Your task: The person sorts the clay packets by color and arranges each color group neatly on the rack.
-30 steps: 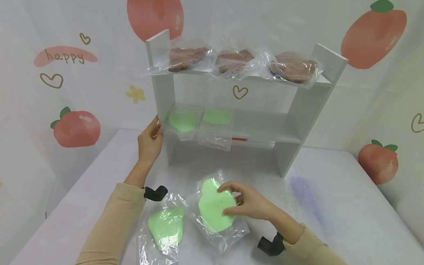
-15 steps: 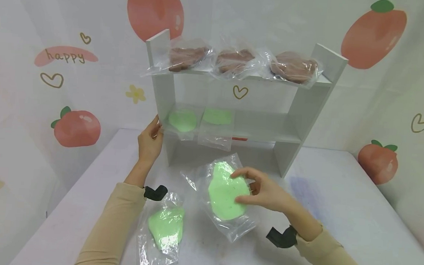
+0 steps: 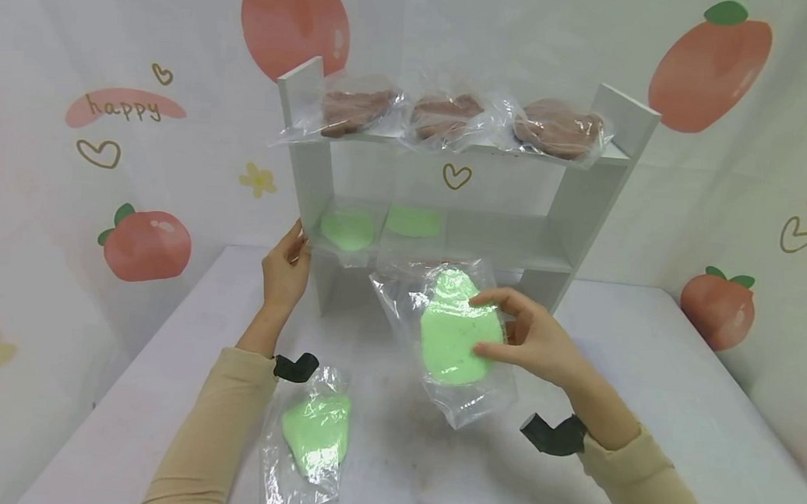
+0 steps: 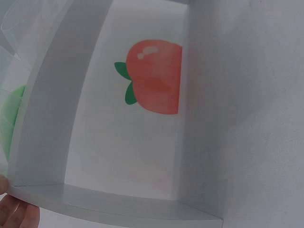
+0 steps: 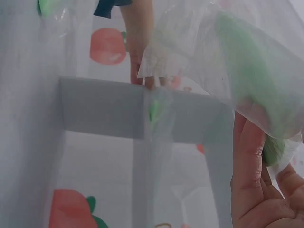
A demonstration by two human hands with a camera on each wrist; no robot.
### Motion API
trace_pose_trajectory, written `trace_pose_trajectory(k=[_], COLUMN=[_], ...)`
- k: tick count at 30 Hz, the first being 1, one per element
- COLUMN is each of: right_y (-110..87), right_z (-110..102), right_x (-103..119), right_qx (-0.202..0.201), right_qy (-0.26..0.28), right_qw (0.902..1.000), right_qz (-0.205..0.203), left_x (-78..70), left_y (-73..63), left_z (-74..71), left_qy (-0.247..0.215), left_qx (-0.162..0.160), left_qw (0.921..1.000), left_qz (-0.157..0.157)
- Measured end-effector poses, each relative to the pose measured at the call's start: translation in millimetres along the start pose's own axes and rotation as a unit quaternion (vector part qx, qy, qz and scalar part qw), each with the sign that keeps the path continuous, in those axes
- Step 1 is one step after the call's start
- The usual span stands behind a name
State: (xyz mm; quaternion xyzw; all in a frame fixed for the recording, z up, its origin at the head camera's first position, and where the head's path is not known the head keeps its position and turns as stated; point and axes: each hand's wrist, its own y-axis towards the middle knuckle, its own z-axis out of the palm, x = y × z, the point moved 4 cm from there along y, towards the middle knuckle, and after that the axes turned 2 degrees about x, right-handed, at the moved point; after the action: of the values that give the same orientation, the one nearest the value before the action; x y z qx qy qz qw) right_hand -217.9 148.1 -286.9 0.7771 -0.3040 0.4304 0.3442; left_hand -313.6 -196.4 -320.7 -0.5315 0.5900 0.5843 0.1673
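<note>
My right hand [image 3: 534, 339] pinches a clear plastic bag [image 3: 459, 408] holding a flat, light-green, dough-like slab [image 3: 456, 345], raised in front of the shelf, thumb on the near face. In the right wrist view the bagged green slab [image 5: 247, 71] hangs from the curled fingers [image 5: 249, 156]. At the white shelf [image 3: 310, 175], my left hand [image 3: 285, 273] grips the left side panel's front edge near the middle board. The left wrist view has the fingers [image 4: 19, 213] around that corner. Two bagged green slabs [image 3: 347, 229] lie on the middle board's left half.
Three bagged reddish-brown lumps [image 3: 560, 129] lie along the top board. Another bagged green slab [image 3: 316, 433] is on the white table [image 3: 387, 485], beside the left forearm. A white cloth with printed fruit [image 3: 147, 246] hangs behind and at both sides.
My right hand has lifted the bagged green slab off the table and carried it up and rightward toward the shelf. My left hand stays on the side panel.
</note>
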Motion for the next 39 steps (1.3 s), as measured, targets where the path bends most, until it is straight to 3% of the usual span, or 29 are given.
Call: trace_pose_trajectory(k=[5, 10, 19, 26, 39], right_y=[1.6, 4.3, 13.0, 19.8, 37.2], right_z=[-13.5, -25.6, -44.5, -54.6, -69.3], right_x=[3.5, 3.8, -2.3, -10.2, -27.5], right_qx=[-0.031, -0.072, -0.135, -0.173, -0.222], right_qy=[0.02, 0.043, 0.022, -0.014, 0.003], right_qw=[0.9993, 0.9962, 0.9893, 0.98, 0.9633], right_qz=[-0.007, 0.023, 0.051, 0.098, 0.151], left_x=[-0.3, -0.6, -0.4, 0.1, 3.6], left_y=[-0.7, -0.8, -1.1, -0.7, 0.4], left_z=[-0.1, -0.2, -0.3, 0.0, 0.7], left_qy=[-0.003, 0.0, 0.001, 0.001, -0.002], left_qx=[0.0, 0.0, -0.002, -0.004, -0.008], left_qw=[1.0, 1.0, 0.9999, 0.9999, 1.0], left_qz=[-0.004, -0.004, -0.011, -0.011, -0.003])
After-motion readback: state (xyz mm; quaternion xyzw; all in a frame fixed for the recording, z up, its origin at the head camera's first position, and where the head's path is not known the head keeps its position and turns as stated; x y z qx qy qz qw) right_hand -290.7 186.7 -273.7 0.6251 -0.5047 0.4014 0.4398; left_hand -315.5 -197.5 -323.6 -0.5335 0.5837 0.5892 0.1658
